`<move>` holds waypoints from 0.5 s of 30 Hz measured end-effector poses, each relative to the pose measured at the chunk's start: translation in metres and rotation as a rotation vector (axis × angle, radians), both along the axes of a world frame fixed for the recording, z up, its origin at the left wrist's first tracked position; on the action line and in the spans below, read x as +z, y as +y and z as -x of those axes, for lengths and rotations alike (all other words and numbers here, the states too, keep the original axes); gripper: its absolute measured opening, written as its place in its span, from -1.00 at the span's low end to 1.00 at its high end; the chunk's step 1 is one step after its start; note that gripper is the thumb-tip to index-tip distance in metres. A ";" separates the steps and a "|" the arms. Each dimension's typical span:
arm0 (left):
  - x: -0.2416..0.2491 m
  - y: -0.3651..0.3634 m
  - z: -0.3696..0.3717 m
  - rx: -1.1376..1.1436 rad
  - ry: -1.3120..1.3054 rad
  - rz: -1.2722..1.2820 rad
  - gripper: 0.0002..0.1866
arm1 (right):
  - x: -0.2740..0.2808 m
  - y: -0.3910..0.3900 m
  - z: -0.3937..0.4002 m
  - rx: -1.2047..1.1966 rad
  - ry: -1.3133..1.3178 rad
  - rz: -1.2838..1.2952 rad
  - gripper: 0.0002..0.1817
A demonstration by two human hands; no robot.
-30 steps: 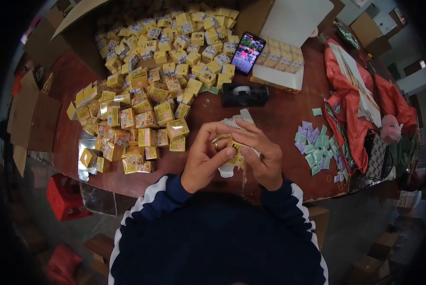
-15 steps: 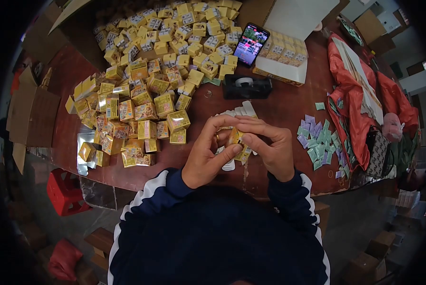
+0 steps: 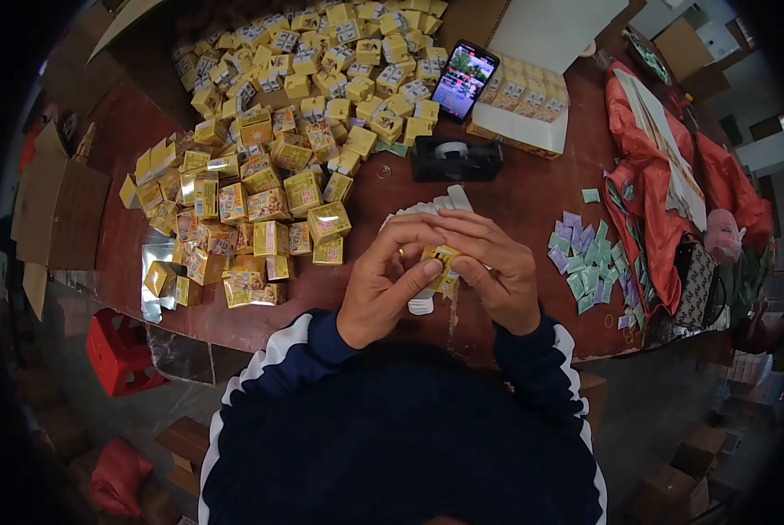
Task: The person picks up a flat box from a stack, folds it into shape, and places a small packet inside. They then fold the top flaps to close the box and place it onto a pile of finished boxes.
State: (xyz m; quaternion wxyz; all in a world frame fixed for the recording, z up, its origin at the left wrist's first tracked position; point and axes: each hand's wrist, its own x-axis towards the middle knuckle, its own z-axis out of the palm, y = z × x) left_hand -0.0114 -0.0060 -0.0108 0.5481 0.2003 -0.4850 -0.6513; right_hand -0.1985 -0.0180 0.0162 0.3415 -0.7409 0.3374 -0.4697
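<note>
At the frame's centre, find the box (image 3: 443,259) pinched between the curled, nearly closed fingers (image 3: 486,238) of left hand (image 3: 378,282) and right hand (image 3: 505,273), and treat it as probably light, slippery, easily crushed card, best gripped by its edges.

No word or number comes clear from where I stand: the print on the held yellow box (image 3: 445,274) and the piled gold boxes (image 3: 302,199) is too small, and the phone screen (image 3: 465,83) and patterned bag (image 3: 695,278) show only blurred marks.
</note>
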 end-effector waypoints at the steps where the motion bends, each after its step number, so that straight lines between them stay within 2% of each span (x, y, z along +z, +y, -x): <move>1: 0.000 0.000 0.000 0.007 0.000 0.005 -0.73 | 0.001 0.000 0.001 -0.007 0.064 0.053 -0.71; 2: -0.001 0.000 0.001 0.014 0.000 0.009 -0.75 | 0.001 0.000 0.001 -0.007 0.063 0.052 -0.71; 4: -0.005 -0.001 -0.001 0.003 -0.030 0.023 -0.75 | 0.003 -0.001 0.001 -0.075 0.258 0.258 -0.73; 8: -0.012 -0.004 -0.008 -0.044 -0.133 0.084 -0.67 | 0.004 -0.001 0.006 -0.076 0.274 0.309 -0.72; 9: -0.008 -0.005 -0.008 -0.044 -0.135 0.085 -0.67 | 0.005 -0.001 0.012 -0.044 0.275 0.189 -0.69; 10: -0.001 -0.008 -0.008 -0.033 -0.203 0.115 -0.54 | 0.007 0.000 0.016 -0.014 0.276 0.070 -0.65; 11: 0.007 -0.009 -0.006 -0.030 -0.270 0.148 -0.40 | 0.012 0.000 0.017 -0.025 0.278 0.071 -0.65; 12: 0.015 -0.010 -0.006 -0.055 -0.262 0.159 -0.40 | 0.021 -0.002 0.020 0.045 0.305 -0.044 -0.59; 13: 0.023 -0.011 -0.006 -0.101 -0.340 0.110 -0.24 | 0.028 -0.001 0.026 0.096 0.334 -0.162 -0.52; 14: 0.026 -0.013 -0.005 -0.153 -0.416 0.066 -0.07 | 0.026 -0.001 0.030 0.134 0.344 -0.168 -0.42; 15: 0.022 -0.016 -0.006 -0.165 -0.502 0.137 0.11 | 0.021 -0.001 0.034 0.078 0.353 -0.168 -0.42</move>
